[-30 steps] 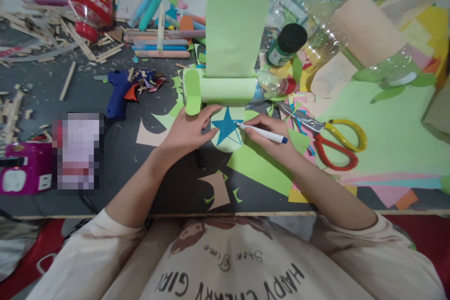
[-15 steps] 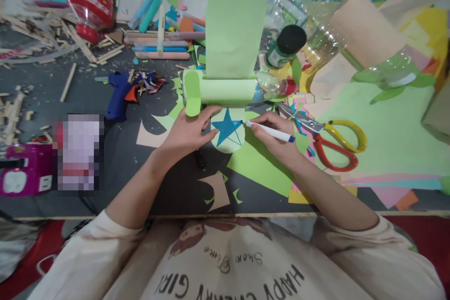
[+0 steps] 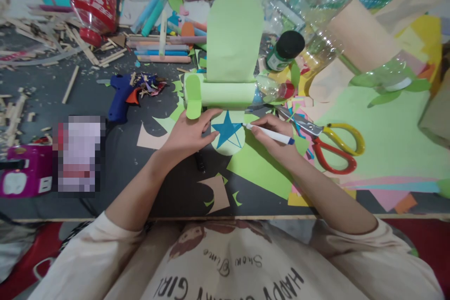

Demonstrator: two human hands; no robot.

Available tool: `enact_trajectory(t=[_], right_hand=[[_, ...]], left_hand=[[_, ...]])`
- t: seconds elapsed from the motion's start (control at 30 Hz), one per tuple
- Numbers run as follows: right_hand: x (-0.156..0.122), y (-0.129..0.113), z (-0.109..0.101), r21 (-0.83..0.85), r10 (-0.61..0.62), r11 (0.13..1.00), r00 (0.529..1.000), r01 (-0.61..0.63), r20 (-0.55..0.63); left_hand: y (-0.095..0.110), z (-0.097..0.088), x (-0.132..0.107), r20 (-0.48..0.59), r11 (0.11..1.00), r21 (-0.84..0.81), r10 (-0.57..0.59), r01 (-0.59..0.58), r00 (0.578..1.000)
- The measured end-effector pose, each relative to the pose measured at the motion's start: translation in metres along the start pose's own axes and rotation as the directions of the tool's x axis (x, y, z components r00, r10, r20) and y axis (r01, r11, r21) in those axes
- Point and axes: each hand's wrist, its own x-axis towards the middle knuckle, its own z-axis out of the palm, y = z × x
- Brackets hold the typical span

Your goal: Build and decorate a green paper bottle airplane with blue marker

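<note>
My right hand (image 3: 276, 136) grips a white marker with a blue end (image 3: 272, 134). Its tip touches the right point of a blue star (image 3: 226, 128) on a rounded pale green paper piece (image 3: 232, 151). Most of the star is coloured in; its lower right point shows only outlines. My left hand (image 3: 191, 132) has thumb and forefinger spread at the left side of that piece, steadying it. Just beyond lies a clear plastic bottle (image 3: 270, 88) wrapped in light green paper (image 3: 228, 93), with a large rounded green flap (image 3: 235, 33) standing behind it.
Scissors (image 3: 318, 131) with red and yellow handles lie right of my right hand. A blue glue gun (image 3: 120, 96) is at the left, near a pixelated object (image 3: 80, 154). A dark green jar (image 3: 285, 51), several markers (image 3: 161, 51) and paper scraps (image 3: 220, 192) surround the work.
The view has shifted slightly, so the things on the table sit a little lower. Both hands keep nearly the same place, with the marker tip still at the star's right point.
</note>
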Motion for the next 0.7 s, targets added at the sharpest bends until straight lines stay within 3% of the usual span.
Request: enact_trajectory(t=[0.3,0.53,0.7], right_hand=[[0.0012,0.0003,-0.0007,-0.005,0.026,1.000,0.998,-0.026,-0.058],[-0.0011,-0.0006,-0.0003,-0.020,-0.032,0.999,0.986,0.036,0.161],[-0.0003,-0.0006,-0.0013,-0.023,-0.008,1.000,0.985,0.012,0.173]], left_hand=[[-0.0010,0.0002,0.0007,0.014,1.000,-0.012,0.000,0.000,1.000],[-0.0008,0.0011,0.0009,0.009,1.000,-0.011,0.000,0.000,1.000],[-0.0021,0.0024,0.0006,-0.019,1.000,-0.003,0.018,-0.018,1.000]])
